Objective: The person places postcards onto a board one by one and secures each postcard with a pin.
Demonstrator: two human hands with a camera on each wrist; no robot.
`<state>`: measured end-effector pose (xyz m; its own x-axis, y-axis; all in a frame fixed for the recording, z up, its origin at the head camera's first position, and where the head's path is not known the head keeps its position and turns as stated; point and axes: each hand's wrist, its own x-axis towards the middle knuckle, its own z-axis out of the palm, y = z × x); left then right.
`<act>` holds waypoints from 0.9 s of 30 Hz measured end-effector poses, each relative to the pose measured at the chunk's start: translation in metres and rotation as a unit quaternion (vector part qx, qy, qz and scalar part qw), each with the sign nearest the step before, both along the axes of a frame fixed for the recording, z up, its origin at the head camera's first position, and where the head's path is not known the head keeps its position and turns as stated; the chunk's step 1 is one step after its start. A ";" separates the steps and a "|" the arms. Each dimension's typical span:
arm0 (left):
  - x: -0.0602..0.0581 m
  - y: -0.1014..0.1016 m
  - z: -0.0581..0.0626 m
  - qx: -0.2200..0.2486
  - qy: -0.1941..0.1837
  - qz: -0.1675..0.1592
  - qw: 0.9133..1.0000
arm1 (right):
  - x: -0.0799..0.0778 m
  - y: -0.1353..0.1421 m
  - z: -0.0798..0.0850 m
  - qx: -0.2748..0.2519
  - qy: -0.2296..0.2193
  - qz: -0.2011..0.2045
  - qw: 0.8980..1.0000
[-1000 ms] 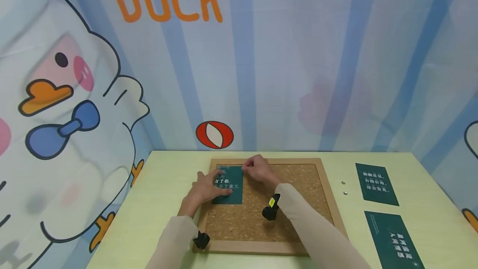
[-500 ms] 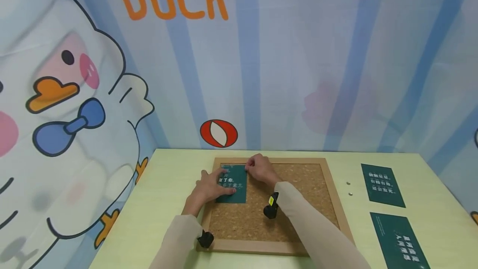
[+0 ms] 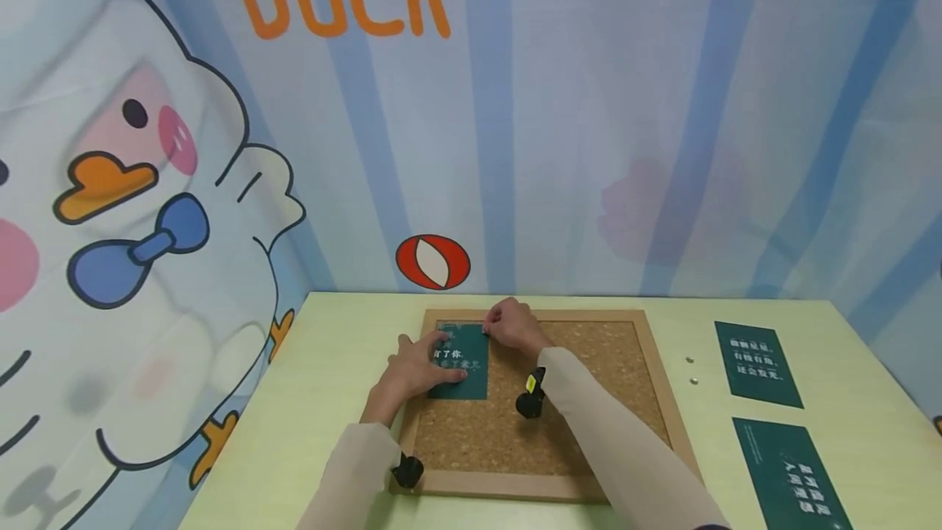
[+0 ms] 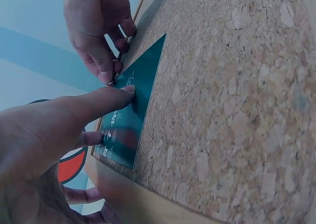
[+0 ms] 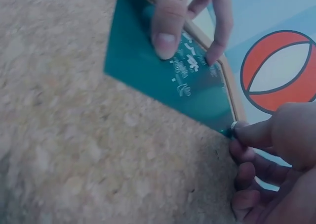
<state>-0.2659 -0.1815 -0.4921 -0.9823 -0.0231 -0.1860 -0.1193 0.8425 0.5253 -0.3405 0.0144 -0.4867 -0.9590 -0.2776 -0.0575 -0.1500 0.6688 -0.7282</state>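
A dark green card (image 3: pixel 471 388) with white writing lies on the upper left part of a wood-framed cork board (image 3: pixel 530 444). My left hand (image 3: pixel 412 365) is spread over the card's left side. Its thumb and a fingertip press the card flat, seen also in the left wrist view. At the card's upper right corner, my right hand (image 3: pixel 513 325) pinches a small silvery thumbtack (image 5: pixel 233 127) between thumb and forefinger. Most of the tack is hidden by the thumb, and its tip is out of sight. The right hand's other fingers are curled beside the frame.
Two small silver tacks (image 3: pixel 692 370) lie on the pale yellow table (image 3: pixel 294 399) right of the board. Farther right are two more green cards, an upper card (image 3: pixel 760 391) and a lower card (image 3: pixel 769 464). A printed curtain (image 3: pixel 559 145) hangs behind the table.
My right wrist has risen slightly while its fingertips stay at the card's corner. The left hand keeps its place on the card. The head view has shifted a little.
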 end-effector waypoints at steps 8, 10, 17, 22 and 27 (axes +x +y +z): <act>-0.002 0.003 -0.001 0.001 0.000 0.003 1.000 | -0.007 -0.001 0.005 -0.001 -0.063 -0.047 0.997; -0.002 0.004 -0.001 0.002 0.000 0.002 1.000 | -0.010 -0.003 0.005 0.007 -0.077 -0.059 0.995; -0.002 0.003 -0.001 -0.001 0.005 0.000 1.000 | -0.018 -0.007 0.002 0.026 -0.093 -0.086 0.992; -0.002 0.001 -0.001 0.001 0.010 -0.002 1.000 | -0.020 -0.011 0.000 0.038 -0.095 -0.099 0.990; -0.001 0.000 -0.002 0.001 0.009 -0.003 1.000 | -0.019 -0.015 -0.001 0.054 -0.102 -0.109 0.987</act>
<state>-0.2667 -0.1814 -0.4945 -0.9854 -0.0168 -0.1693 -0.1052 0.8422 0.5289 -0.3599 -0.0005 -0.4874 -0.9604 -0.0483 -0.2745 0.1485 0.7446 -0.6508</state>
